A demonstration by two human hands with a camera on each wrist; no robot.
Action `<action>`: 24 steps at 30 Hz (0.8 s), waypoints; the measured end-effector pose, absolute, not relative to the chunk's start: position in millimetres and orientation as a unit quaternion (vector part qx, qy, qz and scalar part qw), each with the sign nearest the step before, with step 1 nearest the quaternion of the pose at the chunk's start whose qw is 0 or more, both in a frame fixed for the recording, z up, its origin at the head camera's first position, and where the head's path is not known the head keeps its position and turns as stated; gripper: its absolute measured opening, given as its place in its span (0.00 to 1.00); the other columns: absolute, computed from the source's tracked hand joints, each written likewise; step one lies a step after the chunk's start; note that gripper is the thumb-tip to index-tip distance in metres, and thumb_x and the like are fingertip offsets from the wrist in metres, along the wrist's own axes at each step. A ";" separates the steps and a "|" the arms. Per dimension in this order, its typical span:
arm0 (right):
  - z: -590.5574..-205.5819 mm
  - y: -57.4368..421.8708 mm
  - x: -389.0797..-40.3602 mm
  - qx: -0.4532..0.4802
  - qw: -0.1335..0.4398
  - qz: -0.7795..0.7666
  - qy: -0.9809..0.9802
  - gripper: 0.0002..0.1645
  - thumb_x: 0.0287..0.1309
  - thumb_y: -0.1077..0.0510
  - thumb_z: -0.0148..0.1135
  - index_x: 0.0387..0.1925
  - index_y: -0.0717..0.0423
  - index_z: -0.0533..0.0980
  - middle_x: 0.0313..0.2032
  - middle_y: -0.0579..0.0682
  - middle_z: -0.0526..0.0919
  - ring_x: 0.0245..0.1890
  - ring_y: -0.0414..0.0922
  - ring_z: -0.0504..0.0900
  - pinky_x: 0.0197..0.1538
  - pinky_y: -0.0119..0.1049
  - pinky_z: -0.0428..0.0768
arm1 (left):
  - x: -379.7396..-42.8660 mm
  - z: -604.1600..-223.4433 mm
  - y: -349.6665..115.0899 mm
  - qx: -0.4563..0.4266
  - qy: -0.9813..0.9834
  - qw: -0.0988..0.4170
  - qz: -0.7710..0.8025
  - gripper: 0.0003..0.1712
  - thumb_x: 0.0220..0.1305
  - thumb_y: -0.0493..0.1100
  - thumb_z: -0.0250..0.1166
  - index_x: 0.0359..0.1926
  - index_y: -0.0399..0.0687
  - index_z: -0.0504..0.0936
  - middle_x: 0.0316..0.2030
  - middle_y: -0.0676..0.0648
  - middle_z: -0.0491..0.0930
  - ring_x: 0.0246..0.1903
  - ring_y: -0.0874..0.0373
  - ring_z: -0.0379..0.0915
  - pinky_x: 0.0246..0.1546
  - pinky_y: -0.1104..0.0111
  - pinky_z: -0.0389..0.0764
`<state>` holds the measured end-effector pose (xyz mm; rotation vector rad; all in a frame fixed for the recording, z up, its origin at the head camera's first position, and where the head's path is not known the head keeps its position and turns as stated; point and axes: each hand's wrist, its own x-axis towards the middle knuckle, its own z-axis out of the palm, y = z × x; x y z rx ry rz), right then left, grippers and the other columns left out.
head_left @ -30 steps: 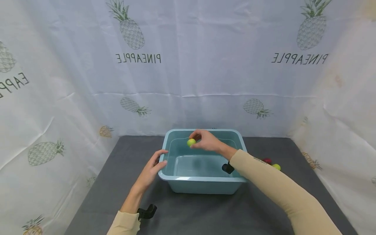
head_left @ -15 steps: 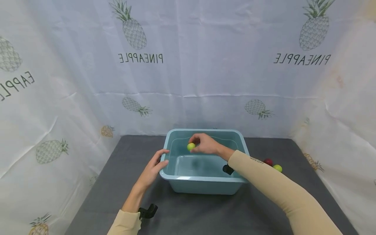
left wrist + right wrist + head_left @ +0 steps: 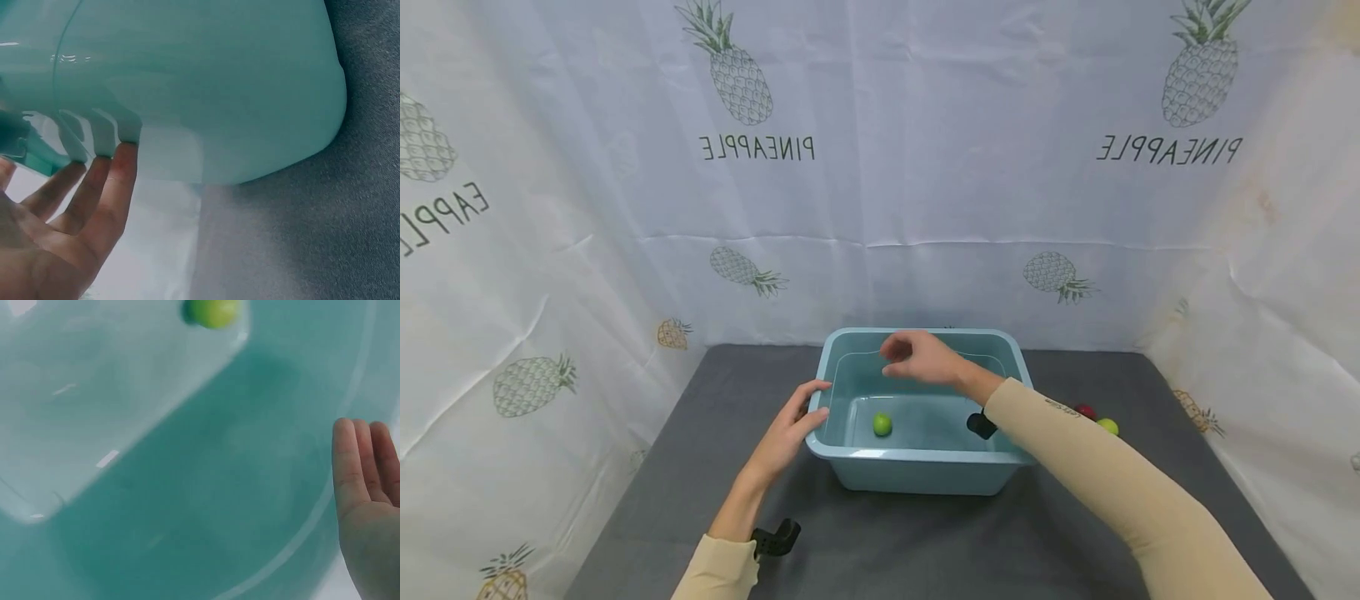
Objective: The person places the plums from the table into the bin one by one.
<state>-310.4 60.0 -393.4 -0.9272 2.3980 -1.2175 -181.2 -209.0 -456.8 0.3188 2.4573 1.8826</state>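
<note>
A light-blue plastic basin (image 3: 917, 477) stands on the dark grey table. My left hand (image 3: 784, 433) holds its left rim; in the left wrist view several fingers (image 3: 115, 187) touch the outer wall. Over the basin is my right hand (image 3: 921, 358), fingers parted from the thumb and nothing between them. Below it, a small yellow-green ball (image 3: 882, 424) lies on the basin floor toward the left. The right wrist view catches this ball (image 3: 214, 309) at its top edge, well apart from the extended fingers (image 3: 349, 456).
Right of the basin, a small dark-red ball (image 3: 1086, 411) and another yellow-green ball (image 3: 1107, 427) lie on the table (image 3: 880, 550), partly behind the right sleeve. White pineapple-print cloth (image 3: 925, 192) hangs behind and at both sides.
My right hand has let go of the yellow-green ball, which has dropped onto the basin floor. The hand has risen slightly. My left hand stays at the rim.
</note>
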 end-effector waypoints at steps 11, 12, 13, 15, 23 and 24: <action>-343.3 84.6 -294.8 -0.330 0.088 -0.419 0.841 0.17 0.68 0.55 0.66 0.55 0.56 0.80 0.50 0.50 0.82 0.51 0.47 0.79 0.54 0.45 0.77 | -180.2 -447.2 -207.4 0.092 0.803 0.027 0.588 0.26 0.78 0.47 0.56 0.72 0.53 0.64 0.70 0.37 0.60 0.62 0.38 0.67 0.54 0.51 0.74; -340.3 87.3 -293.1 -0.327 0.086 -0.422 0.841 0.16 0.68 0.55 0.66 0.54 0.55 0.80 0.50 0.49 0.82 0.51 0.47 0.79 0.54 0.45 0.77 | -180.1 -446.4 -207.1 0.090 0.806 0.025 0.584 0.26 0.78 0.47 0.56 0.71 0.53 0.64 0.70 0.37 0.61 0.62 0.38 0.67 0.53 0.52 0.74; -337.8 90.2 -291.3 -0.325 0.083 -0.424 0.841 0.16 0.68 0.55 0.65 0.54 0.54 0.80 0.49 0.49 0.82 0.51 0.46 0.79 0.54 0.45 0.77 | -180.3 -445.8 -206.8 0.088 0.809 0.021 0.581 0.25 0.77 0.47 0.57 0.71 0.53 0.65 0.69 0.38 0.62 0.61 0.38 0.67 0.53 0.51 0.74; -333.2 96.3 -287.9 -0.322 0.079 -0.430 0.840 0.16 0.68 0.54 0.65 0.54 0.54 0.80 0.49 0.49 0.83 0.51 0.47 0.79 0.53 0.46 0.77 | -181.3 -445.6 -206.4 0.086 0.813 0.013 0.576 0.24 0.77 0.46 0.58 0.70 0.53 0.67 0.68 0.38 0.63 0.62 0.39 0.67 0.53 0.50 0.74; -319.9 123.8 -273.7 -0.319 0.051 -0.457 0.828 0.16 0.70 0.56 0.64 0.55 0.57 0.79 0.51 0.53 0.82 0.51 0.48 0.79 0.53 0.46 0.77 | -186.7 -448.2 -206.4 0.105 0.797 0.007 0.595 0.26 0.76 0.46 0.60 0.70 0.46 0.66 0.73 0.38 0.59 0.70 0.38 0.60 0.59 0.46 0.70; -318.9 127.8 -272.2 -0.317 0.048 -0.462 0.827 0.16 0.70 0.56 0.64 0.56 0.57 0.79 0.52 0.54 0.82 0.52 0.48 0.79 0.54 0.47 0.77 | -186.9 -448.6 -206.7 0.106 0.795 0.007 0.597 0.27 0.76 0.46 0.60 0.70 0.45 0.66 0.74 0.38 0.59 0.72 0.39 0.58 0.60 0.46 0.69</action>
